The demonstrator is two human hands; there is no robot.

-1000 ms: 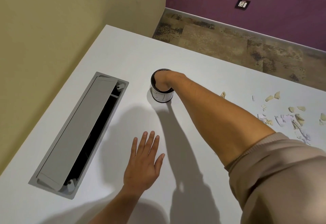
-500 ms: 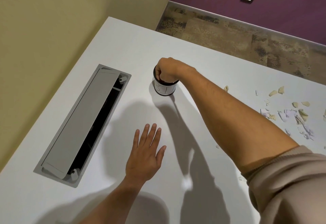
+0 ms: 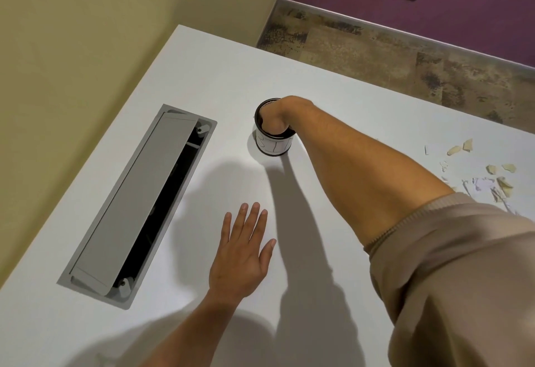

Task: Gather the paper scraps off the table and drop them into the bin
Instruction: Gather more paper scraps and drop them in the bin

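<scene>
My right hand (image 3: 273, 119) is pushed down into the small round black bin with a white paper label (image 3: 273, 145), fingers first. The fingers are hidden inside, so I cannot tell if they are curled around paper or already let go. Only my knuckles and wrist show above the rim. The bin stands up straight on the white table (image 3: 333, 83), just a little way from the long grey hatch set into the table top (image 3: 130, 210), whose flap is tipped open on a dark gap. My left hand (image 3: 240, 259) lies flat on the table, fingers spread and holding nothing, nearer to me than the bin. The torn paper scraps, tan and white (image 3: 492, 175), are still far off to my right — past my right elbow and well apart from the bin. So I think my right hand is the one to go back for them, swinging out to the right, since my left hand is on the wrong side. There is one bin, one hatch and two hands. I can count about ten scraps or more, but my sleeve (image 3: 451, 265) hides some of the heap — plenty is left to pick up.
</scene>
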